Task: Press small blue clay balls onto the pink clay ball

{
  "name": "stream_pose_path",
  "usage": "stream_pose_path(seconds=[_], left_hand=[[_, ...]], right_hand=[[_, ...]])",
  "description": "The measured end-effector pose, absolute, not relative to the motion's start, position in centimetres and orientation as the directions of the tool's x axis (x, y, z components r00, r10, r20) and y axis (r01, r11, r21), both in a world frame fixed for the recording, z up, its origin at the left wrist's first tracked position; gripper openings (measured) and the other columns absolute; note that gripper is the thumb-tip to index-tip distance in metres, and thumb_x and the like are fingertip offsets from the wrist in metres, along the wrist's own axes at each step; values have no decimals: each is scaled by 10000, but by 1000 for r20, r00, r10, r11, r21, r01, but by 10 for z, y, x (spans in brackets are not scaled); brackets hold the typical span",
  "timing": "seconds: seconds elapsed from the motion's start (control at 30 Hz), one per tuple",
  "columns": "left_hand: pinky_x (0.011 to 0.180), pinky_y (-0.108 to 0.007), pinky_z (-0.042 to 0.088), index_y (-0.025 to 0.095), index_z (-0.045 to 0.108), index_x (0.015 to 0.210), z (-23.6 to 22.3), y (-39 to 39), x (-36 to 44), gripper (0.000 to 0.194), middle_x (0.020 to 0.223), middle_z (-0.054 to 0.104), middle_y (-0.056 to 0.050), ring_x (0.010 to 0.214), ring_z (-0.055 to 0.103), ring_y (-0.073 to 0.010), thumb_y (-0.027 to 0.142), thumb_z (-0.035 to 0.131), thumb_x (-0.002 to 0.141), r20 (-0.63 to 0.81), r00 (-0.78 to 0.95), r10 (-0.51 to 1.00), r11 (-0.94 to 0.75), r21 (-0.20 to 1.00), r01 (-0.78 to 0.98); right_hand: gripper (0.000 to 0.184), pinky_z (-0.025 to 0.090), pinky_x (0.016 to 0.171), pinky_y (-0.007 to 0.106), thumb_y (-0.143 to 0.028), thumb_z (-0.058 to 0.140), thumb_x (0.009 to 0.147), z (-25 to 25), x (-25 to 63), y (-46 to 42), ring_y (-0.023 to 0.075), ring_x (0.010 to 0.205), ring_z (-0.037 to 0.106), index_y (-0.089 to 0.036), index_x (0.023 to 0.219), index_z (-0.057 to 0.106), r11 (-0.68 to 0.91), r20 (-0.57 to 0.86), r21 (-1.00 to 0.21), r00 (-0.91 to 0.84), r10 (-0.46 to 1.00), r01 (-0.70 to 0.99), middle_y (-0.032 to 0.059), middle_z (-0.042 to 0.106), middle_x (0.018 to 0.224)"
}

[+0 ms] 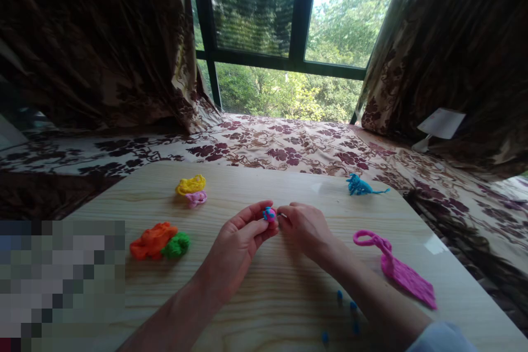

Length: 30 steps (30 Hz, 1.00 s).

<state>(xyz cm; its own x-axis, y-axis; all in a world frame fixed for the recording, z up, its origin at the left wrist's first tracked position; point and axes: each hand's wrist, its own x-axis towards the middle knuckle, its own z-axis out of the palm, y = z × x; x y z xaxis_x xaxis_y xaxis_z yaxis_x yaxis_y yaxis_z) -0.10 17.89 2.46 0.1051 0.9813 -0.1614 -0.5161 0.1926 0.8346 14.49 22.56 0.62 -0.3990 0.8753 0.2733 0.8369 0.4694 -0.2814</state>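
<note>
Ball of pink clay with blue patches (270, 215) sits above the middle of the pale wooden table (289, 313), held in the left hand (243, 231), whose thumb and fingers pinch it from both sides. The right hand (307, 226) is just to its right, its fingers drawn narrow around a thin implement (282, 215) that points toward the ball; the implement is too small to identify, and whether its tip touches the ball I cannot tell. A pale sleeve (441, 336) shows on the right forearm at the near edge. Between the forearms, close to the right one, small blue pellets (339, 295) lie scattered on the near part of the tabletop. On the right side rests a magenta clay strip (408, 279), flat at its near end and twisted into a loop at its far end. Beyond it, at the far right, is a blue clay lump (358, 185) with a thin tail stretched to the right. On the left, orange clay (153, 241) touches green clay (176, 246); farther back, yellow clay (190, 184) touches lilac clay (196, 198). Past the table's far edge spreads a floral cloth (284, 143), with a white-shaded lamp (442, 123) at right.
</note>
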Motion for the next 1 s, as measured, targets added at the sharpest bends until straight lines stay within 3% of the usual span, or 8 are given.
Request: stream_pose_path(seconds=[0.17,0.23,0.33,0.43,0.73,1.0], left_hand=[[855,-264,444,156,587,1075,27,176,0,341,886,651,-42,826,582,-112,103,592,738,-156,136,978,203,847,-491],[864,-265,436,163,588,1078,28,174,1,343,894,645,-37,824,576,-108,126,607,737,-176,146,974,224,857,-464],[891,-284,419,178,586,1088,28,171,4,351,930,639,-36,839,572,-114,172,624,739,-198,172,965,253,876,-410],[919,-308,396,195,577,1098,26,168,6,362,964,640,-39,873,572,-130,206,634,740,-199,208,958,262,900,-348],[935,-296,367,218,593,1046,26,165,11,314,963,640,-15,951,554,-148,225,645,737,-217,240,946,277,926,-256],[915,-295,380,212,597,1046,26,166,12,313,903,652,-14,950,553,-160,223,644,737,-192,257,947,257,935,-246]], right_hand=[[102,376,587,235,-200,514,820,15,155,214,143,687,571,-204,799,614,469,294,-323,-384,875,822,9,623,757],[76,398,597,211,-179,522,819,22,164,203,115,675,561,-204,832,592,483,330,-430,-366,870,763,-7,608,772],[108,434,624,192,-123,532,807,28,173,188,93,673,557,-204,865,575,502,423,-678,-274,864,537,-18,596,789],[153,458,649,207,-101,534,805,28,174,179,105,722,574,-208,896,596,505,455,-782,-220,863,365,-5,606,839],[123,450,610,219,-88,573,776,25,173,174,100,651,559,-194,826,609,534,486,-769,-221,846,351,-22,601,725],[167,446,613,226,-114,557,805,25,170,172,113,718,568,-227,881,653,577,520,-753,-252,816,315,0,598,813]])
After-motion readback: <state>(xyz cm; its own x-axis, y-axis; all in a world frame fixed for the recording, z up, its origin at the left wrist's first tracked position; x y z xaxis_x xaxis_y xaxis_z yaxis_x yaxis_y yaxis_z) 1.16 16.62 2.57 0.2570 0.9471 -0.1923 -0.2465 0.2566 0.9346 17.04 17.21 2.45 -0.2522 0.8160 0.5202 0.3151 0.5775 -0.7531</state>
